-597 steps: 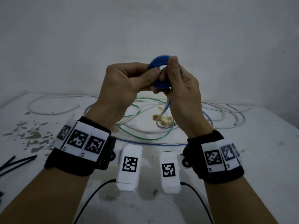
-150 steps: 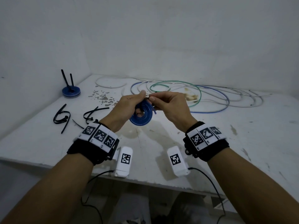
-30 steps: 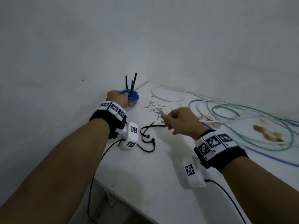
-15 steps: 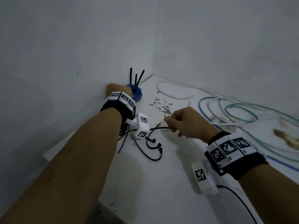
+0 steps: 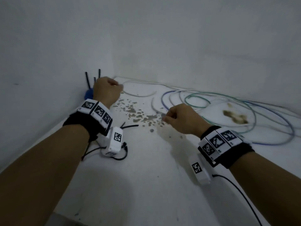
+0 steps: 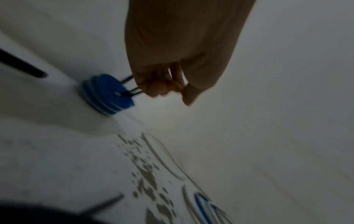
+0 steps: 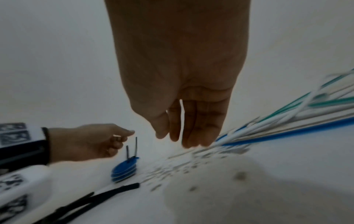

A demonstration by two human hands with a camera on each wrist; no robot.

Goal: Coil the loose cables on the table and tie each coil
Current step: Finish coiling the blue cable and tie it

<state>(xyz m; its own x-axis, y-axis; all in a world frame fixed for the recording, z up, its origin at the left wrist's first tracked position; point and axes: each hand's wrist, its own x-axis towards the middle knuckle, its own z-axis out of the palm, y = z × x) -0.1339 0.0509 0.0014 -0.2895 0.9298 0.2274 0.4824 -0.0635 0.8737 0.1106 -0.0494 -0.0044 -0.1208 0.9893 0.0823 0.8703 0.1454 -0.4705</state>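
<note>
White-walled corner, stained white surface (image 5: 146, 185). Your left hand (image 5: 105, 90) hovers just above the stacked blue coils (image 6: 108, 94) in the corner, fingers loosely curled, grip holding nothing. Your right hand (image 5: 182, 118) is relaxed too, grip released, near the loose cables (image 5: 228, 110) spread along the back wall. Spare black zip ties (image 7: 91, 197) lie near your left wrist. Next, probably: pick one cable end, wind even loops, pinch the coil flat, then thread a tie and cinch tight.
</note>
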